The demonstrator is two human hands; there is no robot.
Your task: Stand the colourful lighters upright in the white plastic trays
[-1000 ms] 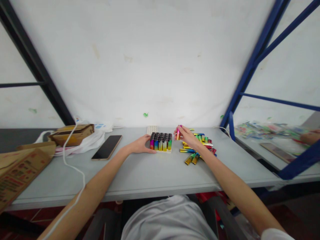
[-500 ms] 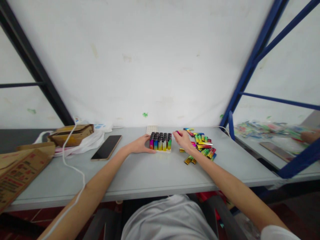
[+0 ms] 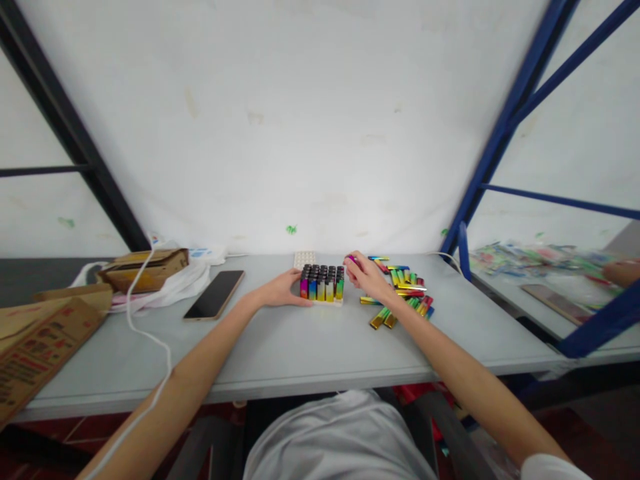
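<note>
Several shiny lighters (image 3: 323, 283) with black tops stand upright in rows in a low white tray (image 3: 337, 304). My left hand (image 3: 285, 290) is wrapped around the tray's left side, the thumb along the front edge and the fingers behind. To the right of the tray, my right hand (image 3: 364, 275) pinches a magenta lighter (image 3: 352, 258) a little above the table, close to the rows. My fingers hide most of that lighter. Beside and under my right forearm lies a loose heap of multicoloured metallic lighters (image 3: 407, 303).
An empty white tray (image 3: 305, 257) lies behind the filled one. On the left are a phone (image 3: 215, 295), cardboard boxes (image 3: 145, 270) and a white cable (image 3: 150, 333). A blue metal frame (image 3: 485, 170) rises at right; beyond it show another phone (image 3: 553, 301) and another person's hand (image 3: 623, 273).
My right hand has shifted slightly, lifting and tilting the magenta lighter so that more of it shows. My left hand stays in place at the tray.
</note>
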